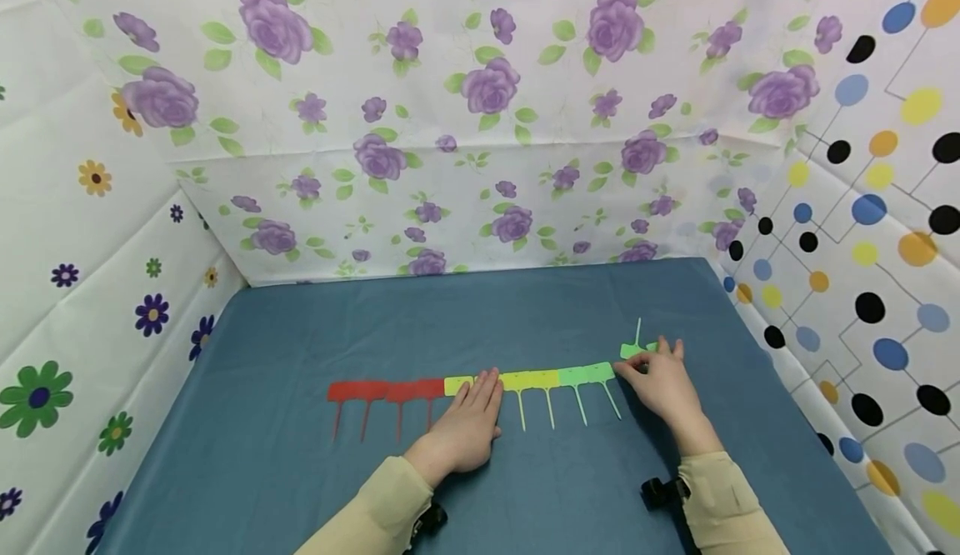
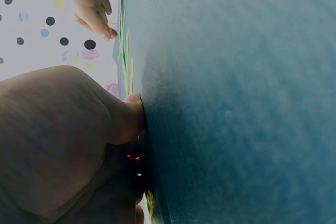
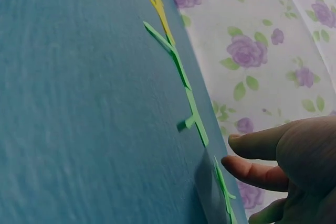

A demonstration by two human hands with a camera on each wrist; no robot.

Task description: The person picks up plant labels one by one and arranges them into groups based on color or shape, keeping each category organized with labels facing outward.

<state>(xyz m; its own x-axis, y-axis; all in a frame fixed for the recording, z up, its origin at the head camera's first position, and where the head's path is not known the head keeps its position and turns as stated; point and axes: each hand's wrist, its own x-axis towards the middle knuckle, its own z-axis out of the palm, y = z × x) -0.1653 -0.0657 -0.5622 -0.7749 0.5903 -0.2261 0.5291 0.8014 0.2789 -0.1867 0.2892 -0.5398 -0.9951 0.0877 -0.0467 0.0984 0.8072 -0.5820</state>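
Observation:
A row of flat plastic tags with thin tails runs across the blue cloth: red tags (image 1: 367, 390) on the left, yellow tags (image 1: 528, 381) in the middle, green tags (image 1: 587, 374) on the right. My left hand (image 1: 467, 426) rests on the yellow part with straight fingers, covering some of it. Just past the row's right end, my right hand (image 1: 663, 380) hovers by a separate green tag (image 1: 632, 351) whose tail points away from me. In the right wrist view, its thumb and finger stand apart, fingertips right beside that green tag (image 3: 223, 184).
The blue cloth (image 1: 262, 472) covers the table. A rose-patterned sheet (image 1: 487, 197) rises behind, with a flower-patterned sheet (image 1: 97, 305) at left and a dotted one (image 1: 862, 247) at right. A black wrist camera (image 1: 660, 492) sits at the right cuff.

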